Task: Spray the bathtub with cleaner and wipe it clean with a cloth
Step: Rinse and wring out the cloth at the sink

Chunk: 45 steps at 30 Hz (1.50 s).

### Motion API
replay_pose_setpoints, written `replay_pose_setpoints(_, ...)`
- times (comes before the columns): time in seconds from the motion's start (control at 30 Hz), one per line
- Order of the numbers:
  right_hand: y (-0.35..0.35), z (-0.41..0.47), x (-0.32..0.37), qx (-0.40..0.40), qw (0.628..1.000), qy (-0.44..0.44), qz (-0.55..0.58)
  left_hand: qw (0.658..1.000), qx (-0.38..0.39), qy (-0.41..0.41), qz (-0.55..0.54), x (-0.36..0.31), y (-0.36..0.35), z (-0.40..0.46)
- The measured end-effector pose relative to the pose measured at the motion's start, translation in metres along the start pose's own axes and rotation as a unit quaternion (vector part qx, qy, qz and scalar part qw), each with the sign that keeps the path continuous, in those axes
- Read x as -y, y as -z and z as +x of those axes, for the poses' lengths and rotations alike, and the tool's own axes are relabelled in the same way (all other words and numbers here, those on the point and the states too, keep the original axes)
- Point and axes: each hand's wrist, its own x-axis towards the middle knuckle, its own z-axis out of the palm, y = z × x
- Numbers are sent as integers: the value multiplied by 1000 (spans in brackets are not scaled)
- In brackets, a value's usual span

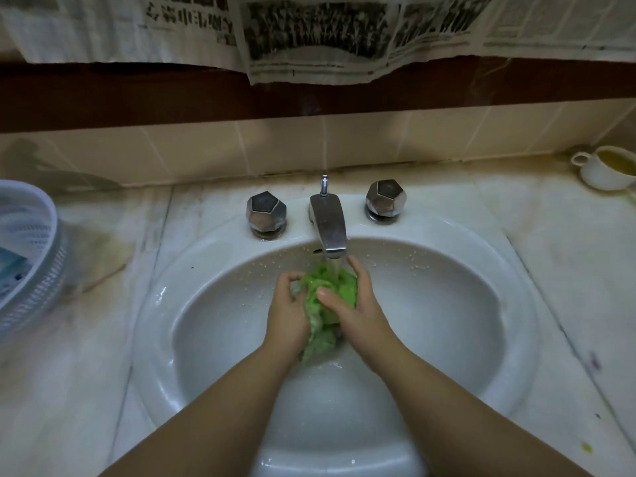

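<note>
Two forearms reach in over the sink [516, 339]. The left hand [287, 313] and right hand [358, 308] press together around a green cloth [327, 304], bunched just under the tap [328, 225], over the sink's middle. A cup [604, 166] stands on the desk [568, 270], far right of the tap.

hands [323, 313]: 2 | cloth [332, 290]: 1 | knobs [266, 212]: 2 | spout [328, 224]: 1 | cup [605, 168]: 1 | basket [31, 256]: 1

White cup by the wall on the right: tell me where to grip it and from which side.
Take the white cup by its loop handle, coming in from its left, the tap side. The handle points that way, the cup stands upright with yellowish liquid inside, so keep it level. A grip over the rim would risk dipping fingers.
</note>
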Motion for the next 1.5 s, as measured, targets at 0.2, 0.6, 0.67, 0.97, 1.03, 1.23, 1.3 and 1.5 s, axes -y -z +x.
replay_pose_setpoints(0.2, -5, 7, 9, -104, 986, -9, -126, 993, 27, 102, -49, -13, -10, -6)
replay_pose_setpoints(0.6, -23, 17, 2, -202, 975, -41, -89, 997, -65, -7, 38, -2, -34, -3)
replay_pose_setpoints(0.67, -29, 16, 1, -187, 978, -20, -91, 994, -95, -7, 45, -2, -34, 3)
replay_pose_setpoints(0.97, -15, 21, 8, -175, 978, -9, -109, 989, -112, -78, 59, -5, -35, 11)
replay_pose_setpoints(1.03, -13, 24, 8, -182, 976, -18, -121, 987, -125, -74, 66, -9, -34, 13)
replay_pose_setpoints(1.23, -8, 38, -3, -178, 977, -54, -105, 990, -140, -16, 8, -9, -31, 17)
replay_pose_setpoints(1.3, -3, 42, -5, -201, 974, -70, -74, 995, -96, -15, 6, -10, -35, 9)
replay_pose_setpoints(1.5, 0, 37, 13, -160, 980, -104, 51, 995, 29, -96, 5, -7, -35, 3)
